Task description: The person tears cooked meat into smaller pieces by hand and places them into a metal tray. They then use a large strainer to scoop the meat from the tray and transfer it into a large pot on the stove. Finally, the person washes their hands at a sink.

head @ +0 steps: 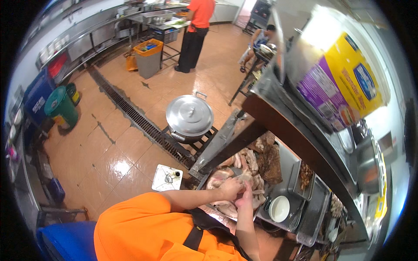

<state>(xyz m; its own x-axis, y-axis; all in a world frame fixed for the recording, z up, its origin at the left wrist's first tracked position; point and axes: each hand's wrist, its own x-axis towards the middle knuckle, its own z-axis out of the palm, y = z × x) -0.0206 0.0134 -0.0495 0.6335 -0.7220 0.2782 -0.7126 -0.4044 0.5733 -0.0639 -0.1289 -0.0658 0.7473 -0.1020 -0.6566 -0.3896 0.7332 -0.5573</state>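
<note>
My left hand point(231, 189) and my right hand point(245, 196) are close together over a metal tray of pale meat pieces point(225, 205). Between their fingertips is a pale piece of meat point(246, 177); the fingers partly cover it. Beyond my hands, in the same heap, lie large browned slabs of meat point(270, 166). A white bowl point(279, 208) stands right of my right hand, with a wire whisk point(295, 220) beside it.
A dark shelf beam point(303, 146) crosses above the counter, with a large labelled plastic tub point(343, 78) on the shelf. A lidded aluminium pot point(190, 115) stands beside a floor drain point(130, 112). A person in red point(200, 19) stands at a far table; another person point(258, 40) sits farther right.
</note>
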